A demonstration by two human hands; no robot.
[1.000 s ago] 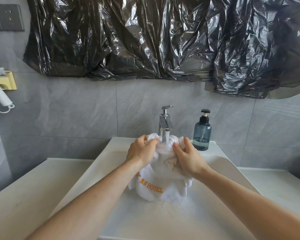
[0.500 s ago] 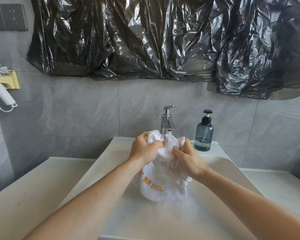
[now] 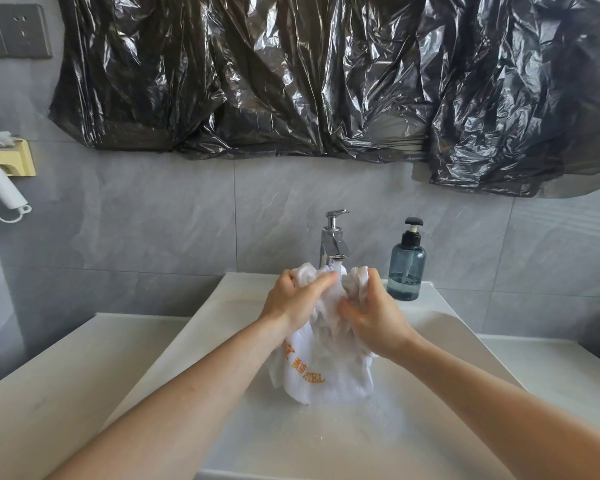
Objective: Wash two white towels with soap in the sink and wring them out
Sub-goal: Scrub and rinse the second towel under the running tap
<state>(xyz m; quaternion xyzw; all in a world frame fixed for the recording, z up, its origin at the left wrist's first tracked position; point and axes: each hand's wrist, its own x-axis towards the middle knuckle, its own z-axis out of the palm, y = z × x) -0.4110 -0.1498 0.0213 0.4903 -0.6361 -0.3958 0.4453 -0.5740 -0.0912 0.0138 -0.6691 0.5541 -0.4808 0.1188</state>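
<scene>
A white towel [image 3: 321, 372] with orange lettering hangs bunched and wet over the sink [image 3: 222, 410], its top gathered just under the tap [image 3: 333, 244]. Its lower folds droop to the foamy basin floor. Only 1 towel can be made out. A blue-grey soap bottle [image 3: 406, 268] stands upright on the sink's back ledge.

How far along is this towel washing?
Midway on one towel. Done: the white towel looks soaked, with foam in the sink. In hand: left hand and right hand scrub it under the faucet. Left: wringing; no second towel in view.
</scene>
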